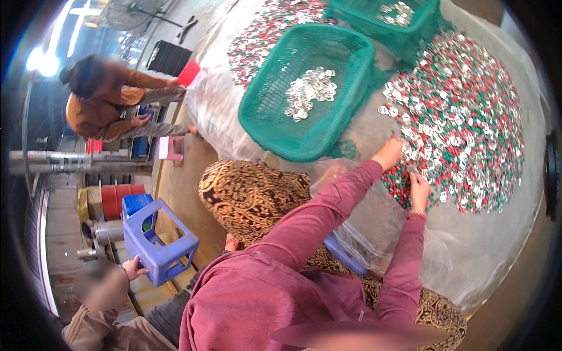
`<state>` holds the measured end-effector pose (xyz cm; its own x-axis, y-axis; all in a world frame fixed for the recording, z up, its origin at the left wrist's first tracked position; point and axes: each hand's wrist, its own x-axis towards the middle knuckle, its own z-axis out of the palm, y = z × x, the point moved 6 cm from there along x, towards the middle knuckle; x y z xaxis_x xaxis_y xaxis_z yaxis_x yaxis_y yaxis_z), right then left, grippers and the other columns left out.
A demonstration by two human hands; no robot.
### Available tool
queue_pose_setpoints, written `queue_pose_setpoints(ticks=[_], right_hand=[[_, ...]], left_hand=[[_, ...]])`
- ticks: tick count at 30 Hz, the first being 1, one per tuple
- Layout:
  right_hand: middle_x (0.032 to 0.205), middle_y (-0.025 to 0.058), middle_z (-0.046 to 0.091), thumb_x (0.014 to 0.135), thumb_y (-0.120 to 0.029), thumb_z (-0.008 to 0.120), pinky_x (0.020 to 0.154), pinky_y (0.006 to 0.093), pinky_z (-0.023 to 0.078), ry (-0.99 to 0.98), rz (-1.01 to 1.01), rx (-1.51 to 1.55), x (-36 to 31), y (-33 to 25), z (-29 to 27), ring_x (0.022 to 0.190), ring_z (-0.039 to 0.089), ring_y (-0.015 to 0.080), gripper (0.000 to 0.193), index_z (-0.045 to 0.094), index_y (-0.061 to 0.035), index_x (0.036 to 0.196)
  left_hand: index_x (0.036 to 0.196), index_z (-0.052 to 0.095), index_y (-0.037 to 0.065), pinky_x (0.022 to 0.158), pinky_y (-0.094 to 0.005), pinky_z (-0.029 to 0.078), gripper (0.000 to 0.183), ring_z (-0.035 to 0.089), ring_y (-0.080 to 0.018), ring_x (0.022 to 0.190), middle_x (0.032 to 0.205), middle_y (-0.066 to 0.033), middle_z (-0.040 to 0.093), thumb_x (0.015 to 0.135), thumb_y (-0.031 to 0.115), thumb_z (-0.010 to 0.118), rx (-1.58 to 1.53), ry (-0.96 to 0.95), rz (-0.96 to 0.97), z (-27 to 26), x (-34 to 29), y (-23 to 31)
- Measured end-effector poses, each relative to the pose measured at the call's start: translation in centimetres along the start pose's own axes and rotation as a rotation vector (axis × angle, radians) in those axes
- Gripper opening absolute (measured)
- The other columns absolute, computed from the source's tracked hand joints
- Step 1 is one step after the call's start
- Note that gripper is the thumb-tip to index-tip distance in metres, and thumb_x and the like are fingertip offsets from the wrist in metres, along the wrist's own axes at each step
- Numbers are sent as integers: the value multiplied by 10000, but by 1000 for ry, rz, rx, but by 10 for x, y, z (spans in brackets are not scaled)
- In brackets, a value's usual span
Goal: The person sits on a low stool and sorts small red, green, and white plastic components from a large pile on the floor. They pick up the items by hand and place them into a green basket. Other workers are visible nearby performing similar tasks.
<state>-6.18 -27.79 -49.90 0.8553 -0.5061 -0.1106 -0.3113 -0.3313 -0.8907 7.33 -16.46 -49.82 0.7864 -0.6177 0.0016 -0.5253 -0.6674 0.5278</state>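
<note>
A wide pile of small silver tabs mixed with red and green pieces point(462, 128) lies on the sheet-covered surface in front of me. My left hand point(389, 154) is at the near left edge of this pile, its fingers closed in a pinch. Close by and nearer to me, my right hand point(419, 192) also pinches at the pile's edge. Whatever sits between the fingertips of either hand is too small to make out. Left of the pile stands a green mesh-lined basket point(252, 114) with a heap of silver tabs point(310, 90) in it.
A second green basket point(430, 26) stands farther off, beside another mixed pile point(263, 35). At the left, a person in brown point(88, 114) holds a red container point(188, 73). Another person's hand point(136, 268) touches a purple plastic stool point(170, 240). A pink stool point(171, 148) stands on the floor.
</note>
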Motion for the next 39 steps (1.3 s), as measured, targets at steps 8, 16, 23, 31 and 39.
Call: queue_pose_setpoints(ticks=[8,16,23,31,39], right_hand=[[587,-92,402,884,-259,548,368,164,195,7,355,612,-9,-16,-49,440,302,-1,137,570,-125,867],[731,30,540,896,-284,484,579,303,410,-139,-44,45,11,-101,-74,663,484,126,309,570,11,919],[969,156,611,642,-110,655,834,368,450,-410,-422,-397,-13,-153,-33,976,559,312,379,632,-49,1015],[1064,119,585,830,-114,583,716,273,494,82,-103,172,15,-153,-117,843,597,164,362,549,-66,1187],[1142,292,453,682,-325,709,981,454,293,143,221,-370,15,20,-101,1155,377,412,780,356,-134,1350]], left_hand=[[845,605,53,649,-363,475,185,583,-213,744,812,-75,594,779,225,618,-919,-225,-299,-22,-19,19],[1069,546,76,550,-314,539,258,632,-218,761,884,-95,627,887,236,461,-1980,-318,-569,-10,-36,33],[1169,518,78,655,-346,552,417,636,-211,803,1037,-95,615,885,326,340,-2236,-478,-568,-10,-67,73],[934,558,69,562,-306,492,236,534,-208,756,842,-60,557,806,237,452,-2910,-215,-472,-103,-37,49],[1106,563,31,816,-497,428,389,528,-378,966,999,-194,577,902,306,379,-353,766,-465,-286,-35,-111]])
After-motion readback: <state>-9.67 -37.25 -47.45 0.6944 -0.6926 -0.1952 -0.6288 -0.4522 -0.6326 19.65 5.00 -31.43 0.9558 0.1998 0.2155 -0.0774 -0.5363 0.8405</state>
